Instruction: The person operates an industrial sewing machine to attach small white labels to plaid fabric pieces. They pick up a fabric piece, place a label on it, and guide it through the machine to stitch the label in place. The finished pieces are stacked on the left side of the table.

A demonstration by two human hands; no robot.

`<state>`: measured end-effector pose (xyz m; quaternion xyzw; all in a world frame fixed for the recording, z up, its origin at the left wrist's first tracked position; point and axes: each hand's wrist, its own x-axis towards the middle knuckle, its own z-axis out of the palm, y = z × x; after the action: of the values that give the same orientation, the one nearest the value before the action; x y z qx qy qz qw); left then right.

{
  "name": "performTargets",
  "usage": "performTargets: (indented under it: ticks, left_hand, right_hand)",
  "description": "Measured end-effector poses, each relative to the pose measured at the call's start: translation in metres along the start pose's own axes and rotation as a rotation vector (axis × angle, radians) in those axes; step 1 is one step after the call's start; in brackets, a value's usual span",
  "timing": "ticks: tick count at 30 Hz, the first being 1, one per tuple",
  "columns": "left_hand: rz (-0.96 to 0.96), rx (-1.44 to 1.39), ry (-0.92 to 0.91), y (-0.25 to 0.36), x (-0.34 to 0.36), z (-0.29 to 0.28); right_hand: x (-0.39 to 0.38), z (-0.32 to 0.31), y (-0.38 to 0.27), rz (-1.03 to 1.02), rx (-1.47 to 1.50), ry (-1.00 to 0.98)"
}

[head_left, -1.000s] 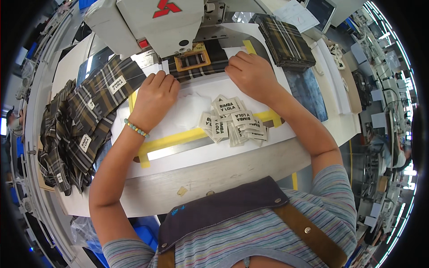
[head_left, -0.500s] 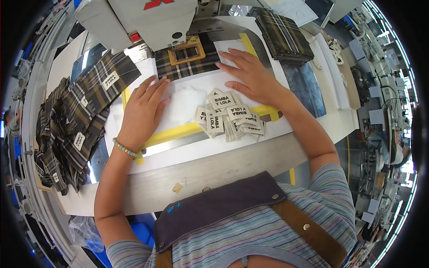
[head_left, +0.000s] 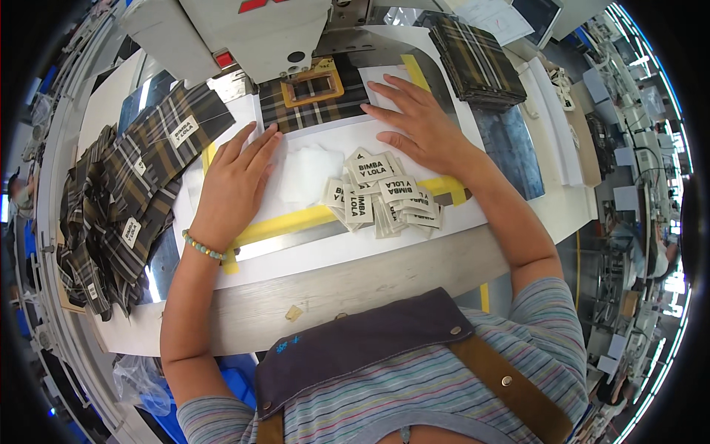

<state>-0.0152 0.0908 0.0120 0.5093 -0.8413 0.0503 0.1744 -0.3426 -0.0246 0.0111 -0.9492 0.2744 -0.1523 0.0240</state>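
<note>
Under the head of a white sewing machine (head_left: pixel 259 37) lies a dark plaid fabric piece (head_left: pixel 344 108), with an orange clamp frame (head_left: pixel 313 100) over its middle. My left hand (head_left: pixel 235 174) rests flat by the fabric's left edge, its fingertips at the near left corner. On the right side, my right hand (head_left: pixel 423 122) is spread with fingertips by the fabric's right edge. Neither hand grips anything. Nearer to me, between the hands, sits a loose heap of cream labels (head_left: pixel 384 191) with dark print. White thin sheets (head_left: pixel 307 174) lie beside that heap.
Plaid pieces bearing labels (head_left: pixel 122 200) are piled at the left. A neat stack of folded plaid fabric (head_left: pixel 477 63) stands at the back right. Yellow tape (head_left: pixel 285 222) borders the white work surface. A blue bin (head_left: pixel 237 381) and clear plastic bag (head_left: pixel 140 385) sit below the table.
The whole view has shifted slightly. Both hands keep nearly the same place by the fabric, and the clamp frame remains over it.
</note>
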Motion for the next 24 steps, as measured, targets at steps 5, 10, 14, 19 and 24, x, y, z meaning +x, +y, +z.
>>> performTargets:
  ticks: [5, 10, 14, 19, 24]
  left_hand:
    - [0.028, 0.015, 0.048, -0.001, -0.003, -0.001]
    - [0.1, -0.033, 0.125, 0.0, -0.003, -0.005]
    - [0.056, -0.089, 0.09, 0.004, 0.0, -0.007]
    - [-0.073, -0.339, 0.053, 0.002, 0.0, -0.008]
    - [-0.104, -0.419, 0.042, -0.002, 0.004, -0.011]
  right_hand:
    - [0.002, 0.0, -0.004, -0.018, 0.002, 0.039]
    - [0.0, -0.007, -0.005, -0.02, 0.037, 0.03]
    - [0.0, -0.006, -0.003, -0.018, 0.064, 0.006]
    - [-0.001, -0.007, -0.003, -0.034, 0.101, 0.031]
    - [0.0, -0.003, 0.001, -0.062, 0.089, 0.065]
